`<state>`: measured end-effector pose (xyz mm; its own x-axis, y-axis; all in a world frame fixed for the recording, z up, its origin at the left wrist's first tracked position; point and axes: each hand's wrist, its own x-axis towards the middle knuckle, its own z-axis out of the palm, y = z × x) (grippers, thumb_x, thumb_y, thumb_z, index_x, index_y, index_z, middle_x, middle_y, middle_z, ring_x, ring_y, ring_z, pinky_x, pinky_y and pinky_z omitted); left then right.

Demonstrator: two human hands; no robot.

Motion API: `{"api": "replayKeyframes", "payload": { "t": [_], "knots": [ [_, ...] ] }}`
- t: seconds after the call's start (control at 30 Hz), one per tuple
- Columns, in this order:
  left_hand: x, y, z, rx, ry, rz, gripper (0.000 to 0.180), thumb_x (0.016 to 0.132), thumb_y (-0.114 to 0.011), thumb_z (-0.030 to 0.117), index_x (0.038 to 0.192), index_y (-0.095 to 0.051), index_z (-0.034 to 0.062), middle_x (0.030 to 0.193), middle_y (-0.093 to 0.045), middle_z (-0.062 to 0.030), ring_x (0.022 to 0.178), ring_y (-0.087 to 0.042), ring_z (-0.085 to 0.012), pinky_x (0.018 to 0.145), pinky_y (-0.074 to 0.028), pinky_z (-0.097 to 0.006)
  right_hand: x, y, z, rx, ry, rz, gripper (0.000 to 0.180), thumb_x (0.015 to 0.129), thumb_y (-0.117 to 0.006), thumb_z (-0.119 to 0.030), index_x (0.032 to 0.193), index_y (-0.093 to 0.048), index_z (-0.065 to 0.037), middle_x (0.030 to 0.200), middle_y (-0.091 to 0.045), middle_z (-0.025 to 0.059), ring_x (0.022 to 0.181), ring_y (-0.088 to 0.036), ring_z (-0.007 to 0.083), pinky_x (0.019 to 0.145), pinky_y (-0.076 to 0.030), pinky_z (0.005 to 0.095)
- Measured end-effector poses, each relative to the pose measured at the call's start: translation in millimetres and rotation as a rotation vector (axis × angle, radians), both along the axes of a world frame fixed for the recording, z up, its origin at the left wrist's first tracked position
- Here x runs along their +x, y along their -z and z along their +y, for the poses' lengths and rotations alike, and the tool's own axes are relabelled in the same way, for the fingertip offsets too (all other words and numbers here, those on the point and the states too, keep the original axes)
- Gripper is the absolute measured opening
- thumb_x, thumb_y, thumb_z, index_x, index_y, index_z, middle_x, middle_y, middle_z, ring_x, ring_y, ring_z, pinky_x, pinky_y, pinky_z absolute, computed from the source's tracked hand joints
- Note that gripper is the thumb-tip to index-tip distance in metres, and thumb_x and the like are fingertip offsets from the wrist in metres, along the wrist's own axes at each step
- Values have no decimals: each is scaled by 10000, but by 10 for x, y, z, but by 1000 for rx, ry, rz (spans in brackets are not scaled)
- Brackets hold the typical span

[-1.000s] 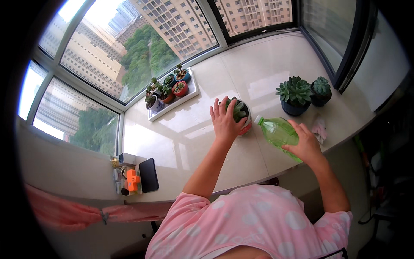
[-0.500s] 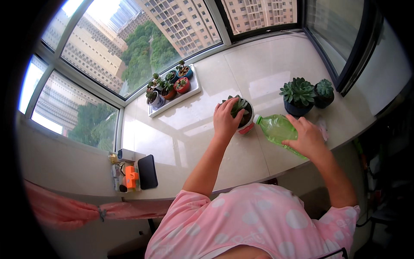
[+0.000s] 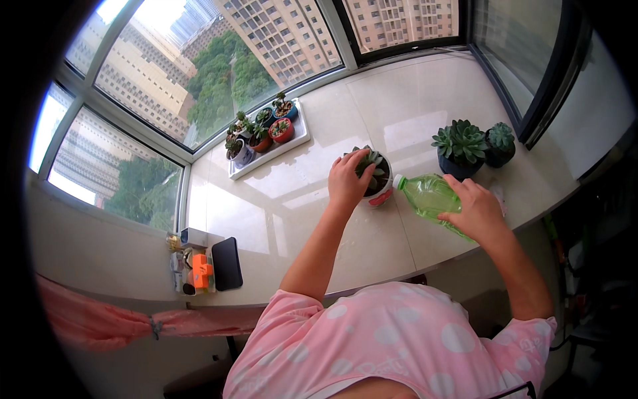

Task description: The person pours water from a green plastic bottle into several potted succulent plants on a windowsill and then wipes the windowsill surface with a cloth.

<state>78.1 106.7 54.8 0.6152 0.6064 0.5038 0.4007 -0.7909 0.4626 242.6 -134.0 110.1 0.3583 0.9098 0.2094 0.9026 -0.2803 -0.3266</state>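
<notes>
My left hand (image 3: 347, 180) is over a white pot (image 3: 387, 193) with a red patch, its thumb and fingers bent around the leaves of the succulent (image 3: 374, 159) planted in it. Dark soil shows on the pot's right side; the hand covers the left part of the plant. In my right hand (image 3: 475, 211) is a see-through green plastic bottle (image 3: 428, 193), gripped around its body. The bottle lies tilted nearly level, its white top at the pot's right rim. Whether any liquid is coming out is too small to tell.
Two more potted succulents, a large one (image 3: 460, 141) and a smaller one (image 3: 500, 137), stand to the right. A white tray (image 3: 296, 139) of several small potted succulents is by the window. At left lie a black phone (image 3: 227, 264) and an orange object (image 3: 202, 270). An opened window sash (image 3: 531, 100) rises at right.
The bottle and my right hand have shifted very slightly right. My left hand stays at the succulent, almost unmoved.
</notes>
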Motion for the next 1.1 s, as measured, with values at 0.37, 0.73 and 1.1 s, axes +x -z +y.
{"api": "replayKeyframes", "payload": {
  "t": [0.37, 0.73, 1.1],
  "knots": [
    [-4, -23, 10, -59, -18, 23, 331, 794, -674, 239, 1102, -641, 121, 1079, -643, -98, 1025, -579, -290, 881, -463, -371, -2, 34, 9, 27, -25, 9, 729, 625, -797, -335, 1262, -513, -120, 922, -569, 101, 871, -601, 277, 742, -497, 386],
    [-10, -4, 11, -52, -15, 10, 338, 790, -679, 248, 1104, -643, 128, 1084, -642, -97, 1028, -579, -291, 883, -463, -374, 66, -149, 25, -9, -84, -116, 709, 639, -788, -344, 1252, -521, -107, 888, -557, 113, 839, -589, 276, 738, -485, 385],
    [-12, 12, 11, -88, -14, -5, 338, 795, -678, 243, 1102, -631, 110, 1108, -646, -87, 1055, -587, -259, 988, -389, -426, 8, -334, 77, -158, -82, -156, 693, 674, -762, -369, 1267, -519, -105, 927, -570, 110, 872, -591, 270, 759, -479, 380]
  ]
}}
